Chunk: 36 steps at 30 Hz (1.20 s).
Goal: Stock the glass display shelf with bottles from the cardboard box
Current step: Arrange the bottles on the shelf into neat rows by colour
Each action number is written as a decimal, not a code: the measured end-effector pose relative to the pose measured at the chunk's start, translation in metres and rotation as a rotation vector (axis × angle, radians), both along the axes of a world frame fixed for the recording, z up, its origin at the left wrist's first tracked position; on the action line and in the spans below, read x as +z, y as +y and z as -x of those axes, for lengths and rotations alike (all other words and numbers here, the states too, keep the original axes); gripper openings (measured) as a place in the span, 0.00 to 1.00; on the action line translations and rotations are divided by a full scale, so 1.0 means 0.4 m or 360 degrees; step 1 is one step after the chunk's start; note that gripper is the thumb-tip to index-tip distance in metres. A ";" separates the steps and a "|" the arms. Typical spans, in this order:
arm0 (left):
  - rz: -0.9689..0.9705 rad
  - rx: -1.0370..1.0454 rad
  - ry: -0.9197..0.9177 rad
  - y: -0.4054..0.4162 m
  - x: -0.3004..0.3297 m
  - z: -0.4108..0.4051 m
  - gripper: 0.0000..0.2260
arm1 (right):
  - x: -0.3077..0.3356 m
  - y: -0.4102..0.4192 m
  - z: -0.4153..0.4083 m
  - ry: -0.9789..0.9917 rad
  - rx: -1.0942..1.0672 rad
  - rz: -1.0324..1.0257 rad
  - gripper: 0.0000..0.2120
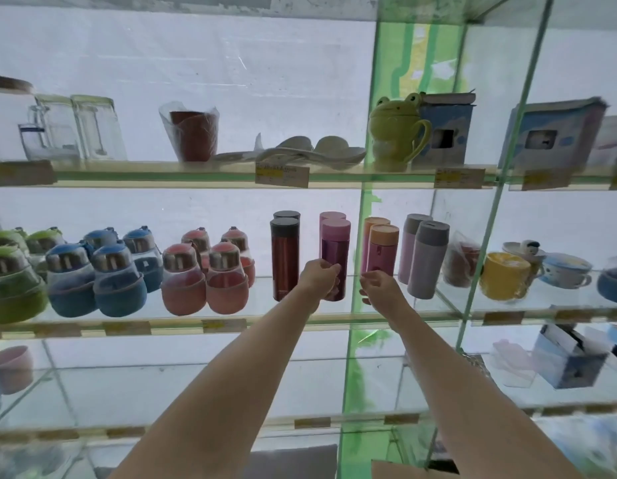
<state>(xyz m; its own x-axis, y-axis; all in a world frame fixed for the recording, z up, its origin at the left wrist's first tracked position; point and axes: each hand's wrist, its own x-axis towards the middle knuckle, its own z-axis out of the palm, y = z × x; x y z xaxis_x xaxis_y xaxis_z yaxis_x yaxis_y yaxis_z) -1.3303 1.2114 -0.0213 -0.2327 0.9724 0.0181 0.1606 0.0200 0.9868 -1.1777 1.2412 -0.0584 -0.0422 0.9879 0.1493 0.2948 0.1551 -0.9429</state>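
Note:
On the middle glass shelf (286, 311) tall bottles stand in pairs. My left hand (319, 276) grips the lower part of the front purple bottle (335, 248), which stands upright on the shelf. My right hand (379, 283) hovers just right of it, in front of the pink bottle with an orange cap (383, 248), fingers loosely curled and holding nothing. A dark red bottle with a black cap (284, 257) stands to the left, a lilac bottle with a grey cap (427, 259) to the right. A corner of the cardboard box (396, 470) shows at the bottom edge.
Round green, blue (118, 283) and pink (227, 283) bottles fill the shelf's left side. A green-edged glass divider (364, 209) rises just right of the purple bottle. Mugs, a yellow cup (504, 274) and boxes sit further right. The upper shelf holds glasses and a frog mug (393, 133).

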 end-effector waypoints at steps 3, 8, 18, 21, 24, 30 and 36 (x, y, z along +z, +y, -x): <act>-0.0007 -0.0076 -0.0126 -0.011 0.012 -0.027 0.09 | -0.015 -0.031 -0.027 -0.0027 -0.0089 -0.0043 0.10; -0.0011 -0.0199 -0.0129 -0.042 -0.034 -0.070 0.08 | -0.045 -0.085 -0.078 0.0049 -0.0249 -0.0066 0.08; -0.0030 -0.0197 -0.0016 -0.022 -0.050 -0.140 0.08 | -0.049 -0.093 -0.151 0.0193 -0.0280 -0.0041 0.11; -0.0037 -0.0141 -0.0005 0.011 -0.051 -0.156 0.07 | -0.048 -0.060 -0.154 0.0193 -0.0227 -0.0054 0.11; 0.0001 -0.0079 0.0088 0.042 -0.066 -0.163 0.08 | -0.037 -0.016 -0.165 0.0131 -0.0199 -0.0117 0.11; -0.0035 0.0020 0.0269 0.082 -0.101 -0.166 0.07 | -0.044 0.048 -0.199 0.0010 -0.0100 -0.0238 0.15; 0.0002 0.0022 0.0334 0.115 -0.094 -0.194 0.14 | -0.043 0.102 -0.174 -0.0124 -0.0032 -0.0192 0.13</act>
